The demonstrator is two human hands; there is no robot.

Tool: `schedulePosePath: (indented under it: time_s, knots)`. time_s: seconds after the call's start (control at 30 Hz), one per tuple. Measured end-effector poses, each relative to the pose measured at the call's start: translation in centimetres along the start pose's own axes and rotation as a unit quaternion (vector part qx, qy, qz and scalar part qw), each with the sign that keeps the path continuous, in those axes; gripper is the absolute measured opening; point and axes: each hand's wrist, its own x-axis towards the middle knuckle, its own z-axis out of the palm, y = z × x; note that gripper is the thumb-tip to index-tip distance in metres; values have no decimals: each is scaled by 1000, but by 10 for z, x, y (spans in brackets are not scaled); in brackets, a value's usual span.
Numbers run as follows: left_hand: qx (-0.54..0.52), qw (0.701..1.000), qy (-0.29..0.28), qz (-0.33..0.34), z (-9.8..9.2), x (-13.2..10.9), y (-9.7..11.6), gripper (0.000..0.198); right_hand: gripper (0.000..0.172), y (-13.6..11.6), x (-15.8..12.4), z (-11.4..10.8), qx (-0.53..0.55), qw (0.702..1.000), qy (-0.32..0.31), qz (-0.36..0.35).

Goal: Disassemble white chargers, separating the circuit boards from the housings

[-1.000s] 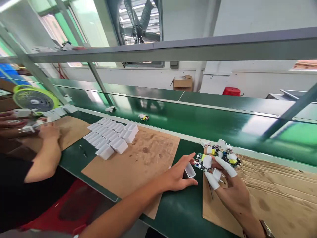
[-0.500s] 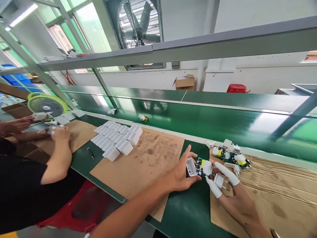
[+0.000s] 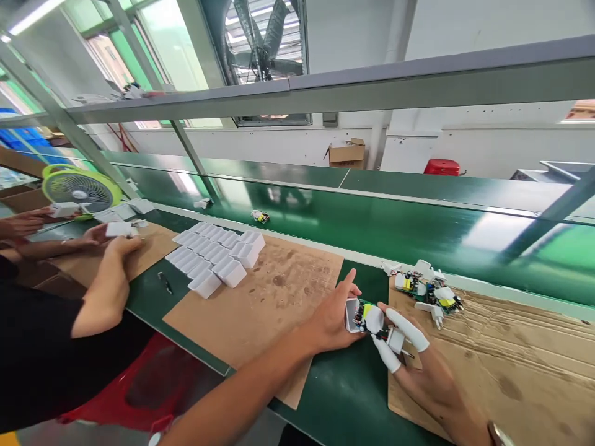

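My left hand (image 3: 335, 314) is closed round a white plastic charger housing (image 3: 351, 314), its open end turned to the right. Between finger and thumb, my right hand (image 3: 413, 350) grips a circuit board (image 3: 370, 318) with yellow and white parts, joined to a white plug piece (image 3: 395, 340) with metal pins. White finger covers sit on the right thumb and a finger. The board's left end is at the mouth of the housing, partly inside it. More circuit boards (image 3: 430, 288) with plug pieces lie in a pile just beyond my right hand.
Rows of white housings (image 3: 216, 254) stand on a cardboard sheet (image 3: 279, 297) to the left. Another cardboard sheet (image 3: 506, 365) lies at right. One board (image 3: 260, 216) rests on the green conveyor belt (image 3: 320, 220). Far left, a co-worker's hands (image 3: 121, 246) hold white parts near a green fan (image 3: 81, 189).
The circuit board has moved left into the housing's opening, closing the gap between my hands. The co-worker's hand has lifted a white part. The view has shifted slightly.
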Motion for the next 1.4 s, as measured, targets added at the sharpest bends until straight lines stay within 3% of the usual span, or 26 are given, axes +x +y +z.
schedulePosePath:
  time_s: [0.33,0.53,0.7,1.4]
  knots:
    - [39,997,-55,23,-11,3,4,122,67,5,0,-2,11,997,-79,-4]
    - [85,991,-104,15,-18,4,12,118,69,8,-4,-3,30,992,-121,31]
    - [95,989,-111,30,-18,5,14,110,64,7,-3,-2,12,993,-114,33]
    - [121,984,-119,47,-21,5,18,108,72,1,5,-4,-26,995,-91,-10]
